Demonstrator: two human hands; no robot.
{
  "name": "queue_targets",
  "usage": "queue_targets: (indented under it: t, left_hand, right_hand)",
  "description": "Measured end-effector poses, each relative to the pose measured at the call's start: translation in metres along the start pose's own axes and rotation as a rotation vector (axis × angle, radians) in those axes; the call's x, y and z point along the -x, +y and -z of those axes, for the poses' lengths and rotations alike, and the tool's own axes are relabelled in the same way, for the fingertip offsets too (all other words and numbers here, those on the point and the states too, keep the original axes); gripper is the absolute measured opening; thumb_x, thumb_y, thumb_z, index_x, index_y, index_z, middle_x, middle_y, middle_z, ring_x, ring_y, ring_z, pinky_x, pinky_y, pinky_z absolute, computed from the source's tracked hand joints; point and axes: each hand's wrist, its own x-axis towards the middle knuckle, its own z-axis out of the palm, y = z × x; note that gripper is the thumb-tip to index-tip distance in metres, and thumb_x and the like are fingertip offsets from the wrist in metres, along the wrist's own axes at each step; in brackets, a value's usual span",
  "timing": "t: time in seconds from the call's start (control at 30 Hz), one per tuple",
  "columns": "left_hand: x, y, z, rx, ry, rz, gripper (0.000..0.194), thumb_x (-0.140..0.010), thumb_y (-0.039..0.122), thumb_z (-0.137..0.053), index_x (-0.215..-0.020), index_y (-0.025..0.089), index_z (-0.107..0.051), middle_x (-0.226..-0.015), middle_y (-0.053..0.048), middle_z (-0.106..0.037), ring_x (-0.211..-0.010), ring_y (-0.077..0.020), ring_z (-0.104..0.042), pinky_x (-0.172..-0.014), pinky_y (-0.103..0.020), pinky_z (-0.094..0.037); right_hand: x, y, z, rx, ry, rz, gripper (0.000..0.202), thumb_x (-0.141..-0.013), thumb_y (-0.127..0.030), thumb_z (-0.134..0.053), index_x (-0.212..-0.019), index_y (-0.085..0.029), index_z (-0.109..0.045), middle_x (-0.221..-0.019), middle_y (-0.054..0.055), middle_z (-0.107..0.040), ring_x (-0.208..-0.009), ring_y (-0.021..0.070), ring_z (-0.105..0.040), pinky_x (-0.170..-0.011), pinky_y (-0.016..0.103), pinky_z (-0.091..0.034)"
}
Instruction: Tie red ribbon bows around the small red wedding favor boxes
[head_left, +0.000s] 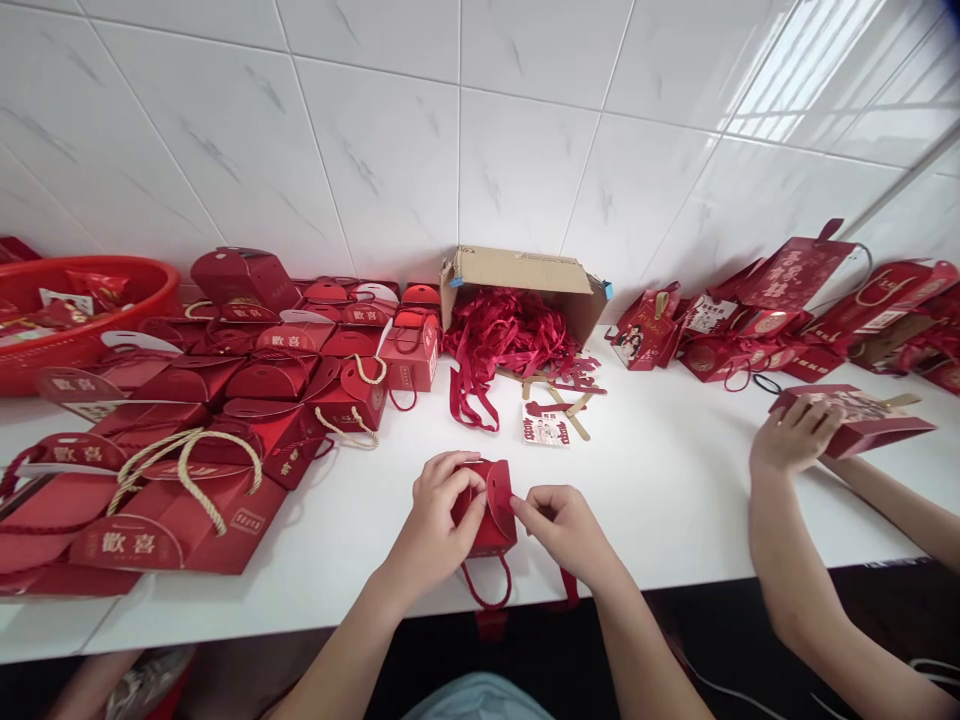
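A small red box (493, 537) is grasped by the left hand (442, 507), and red ribbon (569, 588) is pinched by the right hand (564, 522)

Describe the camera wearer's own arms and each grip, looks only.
The left grip and right grip are ungloved human hands, each with slender fingers and a thumb. No ring, watch or bracelet shows. Both forearms are bare, with no sleeve in view. A pale blue garment shows between them.
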Motion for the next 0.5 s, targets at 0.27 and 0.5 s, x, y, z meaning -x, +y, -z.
queue_targets:
  t: [0.27,0.5]
  left_hand:
    - [0.003,0.006,0.012,0.188,0.055,-0.034,0.015,-0.094,0.025,-0.040,-0.086,0.022,-0.053,-0.132,-0.010,-0.051,-0.132,-0.0243,-0.038,-0.108,-0.045,-0.034]
    - [0.012,0.007,0.028,0.192,0.080,-0.046,0.007,-0.091,0.026,-0.047,-0.091,0.023,-0.053,-0.128,-0.008,-0.053,-0.124,-0.0233,-0.046,-0.104,-0.041,-0.038]
  right_hand:
    - [-0.011,-0.014,0.000,0.157,0.002,0.373,0.030,-0.092,-0.038,-0.050,-0.119,-0.029,-0.059,-0.141,0.008,-0.044,-0.135,0.0251,-0.035,-0.110,0.047,-0.027]
    - [0.002,-0.044,0.009,-0.241,0.131,0.491,0.016,-0.090,-0.031,-0.056,-0.081,-0.022,-0.065,-0.081,0.005,-0.067,-0.081,0.0196,-0.062,-0.080,0.036,-0.048]
